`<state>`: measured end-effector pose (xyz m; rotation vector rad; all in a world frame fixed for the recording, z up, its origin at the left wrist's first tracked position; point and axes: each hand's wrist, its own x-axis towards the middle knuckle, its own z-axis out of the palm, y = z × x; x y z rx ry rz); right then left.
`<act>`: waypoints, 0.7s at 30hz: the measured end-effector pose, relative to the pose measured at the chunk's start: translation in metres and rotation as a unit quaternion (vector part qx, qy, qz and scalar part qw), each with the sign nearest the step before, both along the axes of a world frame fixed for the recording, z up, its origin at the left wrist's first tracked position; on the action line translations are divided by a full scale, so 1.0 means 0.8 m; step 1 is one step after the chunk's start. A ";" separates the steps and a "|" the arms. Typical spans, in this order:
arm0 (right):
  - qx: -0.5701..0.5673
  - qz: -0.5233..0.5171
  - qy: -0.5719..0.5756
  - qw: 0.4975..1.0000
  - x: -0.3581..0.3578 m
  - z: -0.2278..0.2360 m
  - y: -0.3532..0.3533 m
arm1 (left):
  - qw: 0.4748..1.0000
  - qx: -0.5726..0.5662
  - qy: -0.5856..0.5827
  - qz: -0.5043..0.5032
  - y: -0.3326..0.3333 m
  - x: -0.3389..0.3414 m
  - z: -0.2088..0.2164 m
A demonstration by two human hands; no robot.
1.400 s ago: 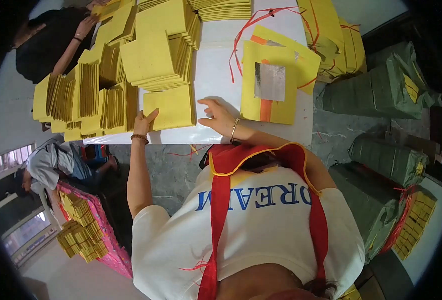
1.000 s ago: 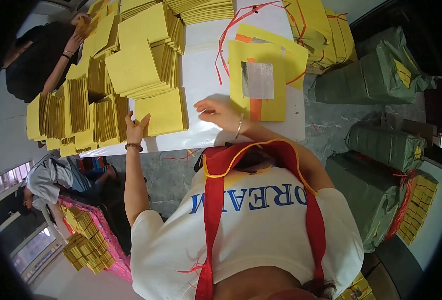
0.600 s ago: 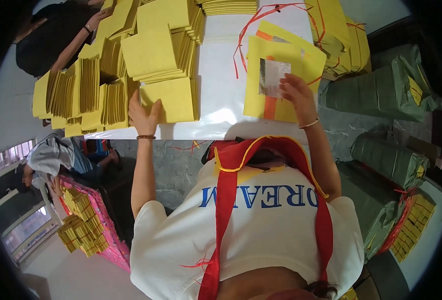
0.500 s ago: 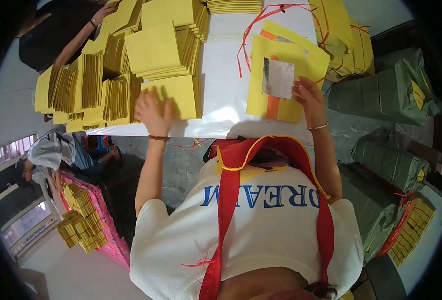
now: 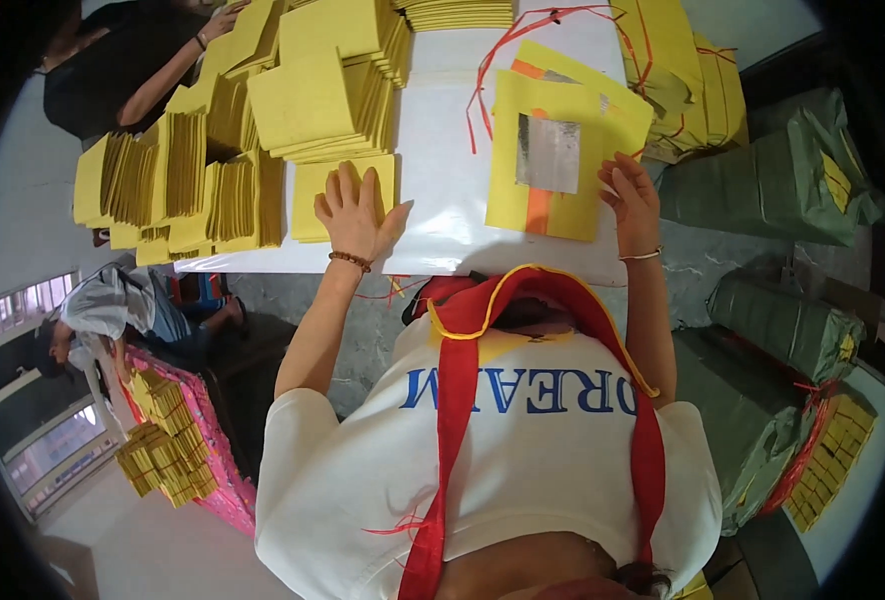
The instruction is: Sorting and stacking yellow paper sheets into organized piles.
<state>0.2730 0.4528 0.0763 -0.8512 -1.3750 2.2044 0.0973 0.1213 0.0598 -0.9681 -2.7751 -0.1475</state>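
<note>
My left hand [image 5: 355, 218] lies spread, palm down, on a small yellow folded paper packet [image 5: 311, 190] near the table's front edge. A fanned stack of yellow packets [image 5: 308, 105] stands just beyond it. My right hand [image 5: 633, 200] is beside the right edge of a larger yellow sheet [image 5: 510, 190], its fingers loosely bent and apart, with nothing visible in them. A shiny silver-grey patch [image 5: 548, 155] and an orange strip mark that sheet. Under it, a second yellow sheet [image 5: 628, 120] sticks out askew.
Rows of yellow packets [image 5: 178, 165] fill the table's left side, with another person's arm [image 5: 168, 85] behind them. Red string [image 5: 483, 75] lies at the back. Tied yellow bundles [image 5: 663, 60] and green wrapped bales [image 5: 763, 180] stand right. Another person [image 5: 113, 300] sits at far left.
My left hand has moved right from the packet's left edge and now lies spread on it; the packet looks flatter. My right fingers have come slightly away from the large sheet's edge.
</note>
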 end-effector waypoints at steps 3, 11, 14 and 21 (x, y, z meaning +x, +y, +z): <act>0.000 -0.019 -0.016 1.000 0.005 -0.009 0.010 | 0.999 0.044 -0.016 -0.015 0.009 -0.003 -0.002; 0.132 -0.086 -0.085 0.984 0.019 -0.073 0.033 | 0.999 -0.043 -0.004 -0.001 -0.005 -0.007 -0.022; 0.154 -0.056 -0.052 0.985 0.018 -0.076 0.029 | 0.999 -0.039 -0.025 -0.004 -0.003 -0.010 -0.011; 0.151 -0.048 -0.071 0.985 0.016 -0.075 0.032 | 0.999 0.037 -0.015 -0.018 -0.003 -0.022 0.022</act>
